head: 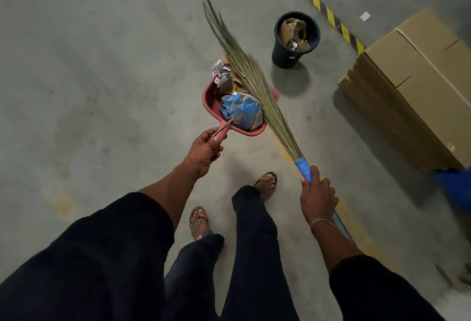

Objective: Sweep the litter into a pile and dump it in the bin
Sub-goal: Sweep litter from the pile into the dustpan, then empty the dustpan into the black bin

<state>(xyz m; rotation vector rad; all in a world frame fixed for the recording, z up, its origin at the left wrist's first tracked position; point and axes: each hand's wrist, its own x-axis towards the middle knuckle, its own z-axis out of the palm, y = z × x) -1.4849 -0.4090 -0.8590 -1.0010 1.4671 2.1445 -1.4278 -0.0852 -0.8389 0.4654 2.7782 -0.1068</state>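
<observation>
head view: my left hand (204,148) grips the dustpan (237,114) handle, keeping it level so the litter (240,109) stays in. my right hand (317,197) grasps the broom (252,81), its bristles lying over the load to pin it; the bin (295,40) stands just ahead.

- Large cardboard box (418,86) on the concrete floor (102,66), at the right, flaps shut.
- Yellow-and-black hazard stripe (323,7) running diagonally across the floor beyond the box.
- Small white scrap (365,16) past the stripe.
- Blue object (453,185) at the right edge, just beside the box's near corner, blurred.
- Faded yellow line (356,229) on the floor.
</observation>
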